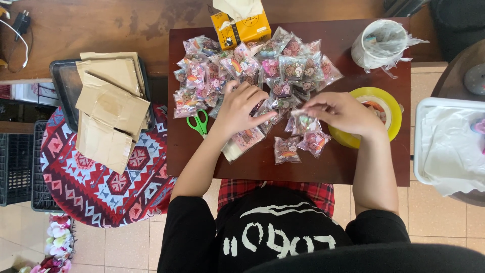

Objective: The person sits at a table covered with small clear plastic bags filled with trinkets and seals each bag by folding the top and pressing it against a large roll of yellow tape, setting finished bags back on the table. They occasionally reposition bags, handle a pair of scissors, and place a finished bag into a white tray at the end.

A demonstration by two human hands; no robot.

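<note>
Near packets: I see two sealed clear trinket packets (299, 146) lying on the dark wooden table (348, 167), just below my right hand.
Right hand (339, 112): fingers pinched narrow on a small clear packet (304, 119).
Left hand (241, 107): fingers curled, pressing down on the pile's near edge; I cannot tell whether it grips anything.
Green scissors (198, 123): just beside my left wrist.
Yellow tape roll (391, 108): under my right wrist.
Packet pile (252, 68): spread beyond both hands.
Tissue box (241, 24): far edge.
</note>
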